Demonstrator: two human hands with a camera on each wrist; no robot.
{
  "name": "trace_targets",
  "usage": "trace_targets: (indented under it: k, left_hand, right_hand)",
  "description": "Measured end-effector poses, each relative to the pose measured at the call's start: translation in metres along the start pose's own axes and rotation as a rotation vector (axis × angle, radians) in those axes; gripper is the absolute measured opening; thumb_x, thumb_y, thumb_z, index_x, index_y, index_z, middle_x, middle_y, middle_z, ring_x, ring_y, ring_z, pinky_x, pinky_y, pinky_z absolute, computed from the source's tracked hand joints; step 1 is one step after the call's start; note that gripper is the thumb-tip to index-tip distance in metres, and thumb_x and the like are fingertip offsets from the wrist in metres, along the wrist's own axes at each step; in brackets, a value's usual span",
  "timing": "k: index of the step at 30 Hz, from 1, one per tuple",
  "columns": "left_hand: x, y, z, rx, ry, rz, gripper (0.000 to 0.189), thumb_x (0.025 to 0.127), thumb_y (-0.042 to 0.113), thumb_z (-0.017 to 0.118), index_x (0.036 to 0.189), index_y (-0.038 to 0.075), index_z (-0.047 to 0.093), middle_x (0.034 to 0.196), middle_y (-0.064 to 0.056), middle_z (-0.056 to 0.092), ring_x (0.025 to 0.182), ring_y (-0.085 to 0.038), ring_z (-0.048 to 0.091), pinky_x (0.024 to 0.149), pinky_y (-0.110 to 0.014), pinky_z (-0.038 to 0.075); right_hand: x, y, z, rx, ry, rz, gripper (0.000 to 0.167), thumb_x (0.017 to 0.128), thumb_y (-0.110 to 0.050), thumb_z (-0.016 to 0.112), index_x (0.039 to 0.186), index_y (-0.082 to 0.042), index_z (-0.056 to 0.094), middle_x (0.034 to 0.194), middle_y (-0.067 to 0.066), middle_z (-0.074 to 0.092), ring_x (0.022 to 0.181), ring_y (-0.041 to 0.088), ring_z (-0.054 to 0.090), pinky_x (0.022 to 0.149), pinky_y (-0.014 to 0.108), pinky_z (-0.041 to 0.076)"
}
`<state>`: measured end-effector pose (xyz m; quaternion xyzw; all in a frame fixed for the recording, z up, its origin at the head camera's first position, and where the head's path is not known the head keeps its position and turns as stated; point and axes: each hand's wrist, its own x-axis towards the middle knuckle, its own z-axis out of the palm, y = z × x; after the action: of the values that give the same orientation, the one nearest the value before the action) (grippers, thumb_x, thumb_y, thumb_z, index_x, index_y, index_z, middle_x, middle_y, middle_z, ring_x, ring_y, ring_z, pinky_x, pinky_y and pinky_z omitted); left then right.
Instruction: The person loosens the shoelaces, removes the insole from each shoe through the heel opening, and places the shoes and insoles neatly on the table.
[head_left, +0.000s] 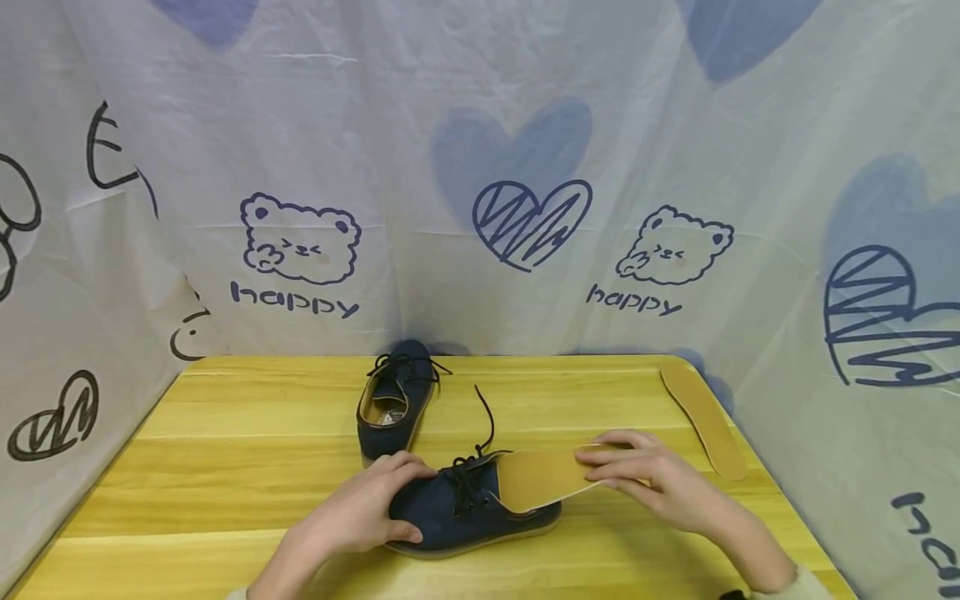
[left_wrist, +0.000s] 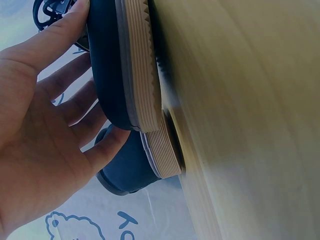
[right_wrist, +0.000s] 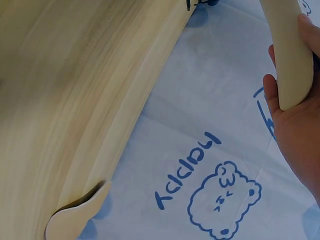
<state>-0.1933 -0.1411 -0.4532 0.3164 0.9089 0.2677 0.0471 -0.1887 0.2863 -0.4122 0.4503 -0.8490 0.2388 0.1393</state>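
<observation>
A dark blue lace-up shoe (head_left: 437,518) lies lengthwise near the front middle of the table, toe to the left. My left hand (head_left: 363,507) grips its toe, thumb on the near side and fingers over the far side. A tan insole (head_left: 542,475) sticks out of the shoe's opening to the right, its front part hidden inside. At its heel end, my right hand (head_left: 652,473) holds it between thumb and fingers. In the left wrist view, the gripped shoe's ribbed sole (left_wrist: 142,75) faces the tabletop.
Behind stands the second blue shoe (head_left: 384,442), its toe toward the back cloth. Another insole (head_left: 705,421) lies along the table's right edge. Black laces (head_left: 489,417) trail from the front shoe. A printed white cloth (head_left: 420,275) hangs behind and beside the wooden table (head_left: 247,467).
</observation>
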Motion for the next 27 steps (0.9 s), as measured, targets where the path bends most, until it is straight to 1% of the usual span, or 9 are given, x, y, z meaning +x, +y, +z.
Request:
trace_targets:
  k: [4, 8, 12, 17, 20, 23, 27]
  left_hand:
    - [0.000, 0.000, 0.001, 0.003, 0.000, 0.001, 0.068, 0.078, 0.032, 0.093, 0.138, 0.015, 0.064, 0.135, -0.001, 0.058, 0.123, -0.027, 0.057, 0.101, -0.053, 0.050]
    - [0.000, 0.000, 0.001, 0.005, 0.004, 0.003, 0.068, 0.078, 0.030, 0.093, 0.138, 0.015, 0.064, 0.135, -0.001, 0.059, 0.123, -0.026, 0.057, 0.102, -0.053, 0.050]
    - [0.001, -0.001, 0.001, 0.005, 0.003, 0.003, 0.069, 0.078, 0.030, 0.093, 0.138, 0.015, 0.064, 0.135, -0.001, 0.058, 0.124, -0.026, 0.057, 0.102, -0.053, 0.050]
    - [0.001, 0.000, 0.001, 0.004, 0.001, 0.003, 0.068, 0.078, 0.031, 0.093, 0.138, 0.015, 0.064, 0.135, -0.001, 0.058, 0.124, -0.026, 0.057, 0.102, -0.052, 0.050]
    - [0.000, 0.000, 0.001, 0.000, -0.001, 0.002, 0.068, 0.078, 0.032, 0.092, 0.138, 0.016, 0.064, 0.135, 0.000, 0.058, 0.124, -0.026, 0.057, 0.102, -0.052, 0.050]
    - [0.000, 0.000, 0.000, -0.005, -0.004, -0.001, 0.068, 0.079, 0.032, 0.092, 0.138, 0.016, 0.064, 0.135, 0.000, 0.058, 0.124, -0.026, 0.057, 0.102, -0.052, 0.050]
    - [0.000, 0.000, 0.000, -0.005, -0.003, -0.003, 0.068, 0.079, 0.033, 0.092, 0.138, 0.016, 0.064, 0.135, 0.000, 0.058, 0.124, -0.026, 0.057, 0.102, -0.052, 0.050]
  right_hand:
    - [-0.005, 0.002, -0.001, 0.044, 0.002, 0.027, 0.039, 0.092, 0.000, 0.074, 0.123, -0.024, 0.078, 0.136, -0.002, 0.070, 0.130, 0.022, 0.054, 0.114, 0.017, 0.031]
    - [-0.012, 0.004, -0.002, 0.114, -0.012, 0.090, 0.038, 0.095, 0.000, 0.071, 0.125, -0.023, 0.077, 0.138, -0.002, 0.068, 0.133, 0.020, 0.052, 0.114, 0.015, 0.030]
    - [-0.019, 0.004, -0.002, 0.154, -0.009, 0.147, 0.038, 0.096, 0.000, 0.070, 0.125, -0.023, 0.077, 0.139, -0.002, 0.067, 0.135, 0.020, 0.051, 0.114, 0.014, 0.030]
    - [-0.029, 0.004, -0.002, 0.209, 0.020, 0.158, 0.040, 0.096, 0.004, 0.068, 0.125, -0.021, 0.077, 0.139, 0.001, 0.068, 0.136, 0.017, 0.050, 0.113, 0.014, 0.031]
    - [-0.034, 0.002, -0.002, 0.226, 0.046, 0.140, 0.042, 0.095, 0.008, 0.066, 0.125, -0.019, 0.076, 0.139, 0.005, 0.068, 0.136, 0.016, 0.050, 0.112, 0.014, 0.033]
    - [-0.040, 0.001, -0.001, 0.248, 0.063, 0.148, 0.043, 0.096, 0.010, 0.065, 0.126, -0.018, 0.076, 0.139, 0.006, 0.067, 0.137, 0.015, 0.049, 0.111, 0.014, 0.034]
    - [-0.048, 0.001, 0.000, 0.309, 0.083, 0.171, 0.044, 0.096, 0.014, 0.061, 0.127, -0.013, 0.075, 0.139, 0.009, 0.067, 0.138, 0.014, 0.047, 0.111, 0.015, 0.035]
